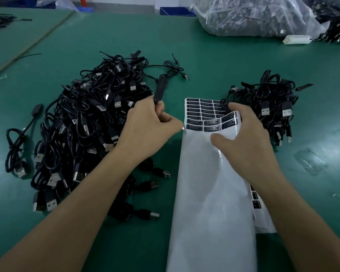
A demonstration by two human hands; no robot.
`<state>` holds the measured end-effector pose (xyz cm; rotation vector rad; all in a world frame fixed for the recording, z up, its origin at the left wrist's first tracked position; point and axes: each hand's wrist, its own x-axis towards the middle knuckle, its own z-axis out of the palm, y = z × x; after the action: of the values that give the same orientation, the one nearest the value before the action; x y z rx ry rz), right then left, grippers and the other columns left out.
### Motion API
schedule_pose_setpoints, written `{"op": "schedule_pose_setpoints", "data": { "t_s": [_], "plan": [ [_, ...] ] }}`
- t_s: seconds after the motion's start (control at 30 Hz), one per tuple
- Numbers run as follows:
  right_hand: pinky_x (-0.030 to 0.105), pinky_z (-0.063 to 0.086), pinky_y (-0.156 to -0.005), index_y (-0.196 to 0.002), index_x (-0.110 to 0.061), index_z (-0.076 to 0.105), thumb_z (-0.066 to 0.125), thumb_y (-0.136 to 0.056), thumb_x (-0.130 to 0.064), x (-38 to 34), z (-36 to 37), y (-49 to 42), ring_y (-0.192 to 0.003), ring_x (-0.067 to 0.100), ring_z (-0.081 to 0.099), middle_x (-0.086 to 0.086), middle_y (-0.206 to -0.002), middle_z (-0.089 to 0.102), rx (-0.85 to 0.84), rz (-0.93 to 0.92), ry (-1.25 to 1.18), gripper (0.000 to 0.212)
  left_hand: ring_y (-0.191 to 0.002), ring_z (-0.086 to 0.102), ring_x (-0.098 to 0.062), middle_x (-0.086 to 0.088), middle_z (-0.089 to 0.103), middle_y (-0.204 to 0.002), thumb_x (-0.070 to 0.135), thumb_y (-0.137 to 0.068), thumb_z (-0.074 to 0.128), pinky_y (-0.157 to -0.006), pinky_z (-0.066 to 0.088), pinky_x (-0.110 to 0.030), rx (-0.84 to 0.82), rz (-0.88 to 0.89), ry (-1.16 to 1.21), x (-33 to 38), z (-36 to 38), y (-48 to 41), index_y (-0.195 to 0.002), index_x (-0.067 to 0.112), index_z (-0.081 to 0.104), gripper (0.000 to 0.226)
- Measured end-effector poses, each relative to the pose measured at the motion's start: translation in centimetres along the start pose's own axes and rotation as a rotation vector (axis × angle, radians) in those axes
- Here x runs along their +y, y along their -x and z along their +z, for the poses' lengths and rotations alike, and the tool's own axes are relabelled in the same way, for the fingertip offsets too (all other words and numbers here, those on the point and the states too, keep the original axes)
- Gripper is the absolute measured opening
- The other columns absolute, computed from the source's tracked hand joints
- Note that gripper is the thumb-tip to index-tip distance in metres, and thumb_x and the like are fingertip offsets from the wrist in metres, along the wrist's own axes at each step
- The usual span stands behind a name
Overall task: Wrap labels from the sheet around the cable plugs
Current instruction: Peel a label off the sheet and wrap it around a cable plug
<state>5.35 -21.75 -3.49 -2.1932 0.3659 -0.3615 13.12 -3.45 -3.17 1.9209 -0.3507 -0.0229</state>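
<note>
Our left hand (149,124) has its grip clenched round a long black plug (158,92), held up over the middle of the tabletop (204,61). Our right hand (245,138) grasps the label sheet (210,193), thumb on top and fingers behind, and bends its far right corner up. The sheet runs from the near edge of the tabletop to its middle. A big pile of cables (82,124) sits toward the left edge and a smaller pile (269,107) toward the right edge. We think a few things could go wrong. A sticky label could fold on itself or stick to our finger when we peel it. It could go on crooked if the plug wobbles. The plug's wire seems to lead back into the big pile, so a snag there could tug it away. Bending the sheet too hard might lift more than one label. The black labels (199,112) have white writing, but it is too small for us to read. We see no brand name anywhere.
</note>
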Motion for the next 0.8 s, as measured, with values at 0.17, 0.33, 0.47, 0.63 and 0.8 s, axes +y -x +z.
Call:
{"op": "schedule_pose_setpoints", "data": {
  "t_s": [0.17,0.33,0.47,0.63,0.8],
  "plan": [
    [0.003,0.032,-0.08,-0.146,-0.033,0.034,0.077,-0.08,-0.022,0.2,0.3,0.4,-0.093,-0.008,0.037,-0.019,-0.101,0.05,-0.006,-0.18,0.225,0.079,-0.054,0.055,-0.012,-0.024,0.067,-0.078,0.022,-0.062,0.067,-0.045,0.038,-0.019,-0.008,-0.026,0.04,-0.2,0.1,-0.3,-0.069,0.024,0.028,0.04],
    [0.031,0.03,-0.095,-0.137,-0.024,0.055,0.083,-0.071,-0.035,-0.5,0.4,0.6,-0.111,0.022,0.035,0.005,-0.125,0.046,0.222,-0.339,0.463,0.073,-0.058,0.057,-0.017,-0.023,0.07,-0.077,0.026,-0.059,0.069,-0.051,0.042,-0.029,-0.036,-0.018,0.021,-0.3,0.2,-0.3,-0.07,0.023,0.027,0.043],
    [0.036,0.041,-0.082,-0.106,-0.016,0.073,0.084,-0.076,-0.031,-0.8,1.0,0.7,-0.096,0.024,0.049,0.004,-0.1,0.059,0.185,-0.503,0.375,0.035,-0.061,0.062,-0.024,-0.013,0.072,-0.067,0.036,-0.05,0.072,-0.058,0.049,-0.039,-0.06,-0.016,0.049,0.2,0.5,0.0,-0.07,0.023,0.028,0.05],
    [0.028,0.036,-0.076,-0.087,-0.015,0.075,0.082,-0.08,-0.023,-1.1,1.9,1.1,-0.084,0.017,0.048,0.001,-0.083,0.061,0.172,-0.506,0.372,0.013,-0.059,0.068,-0.015,0.001,0.067,-0.057,0.02,-0.068,0.081,-0.058,0.05,-0.03,-0.111,-0.024,0.033,-0.1,0.5,-0.1,-0.073,0.02,0.029,0.052],
    [0.021,0.03,-0.073,-0.085,-0.013,0.076,0.077,-0.084,-0.018,-1.4,2.2,1.3,-0.082,0.02,0.05,0.003,-0.078,0.061,0.16,-0.446,0.382,0.005,-0.053,0.065,-0.01,0.007,0.058,-0.05,0.013,-0.075,0.08,-0.058,0.045,-0.028,-0.14,-0.027,0.019,0.2,0.4,0.0,-0.073,0.019,0.029,0.052]
  ]
}}
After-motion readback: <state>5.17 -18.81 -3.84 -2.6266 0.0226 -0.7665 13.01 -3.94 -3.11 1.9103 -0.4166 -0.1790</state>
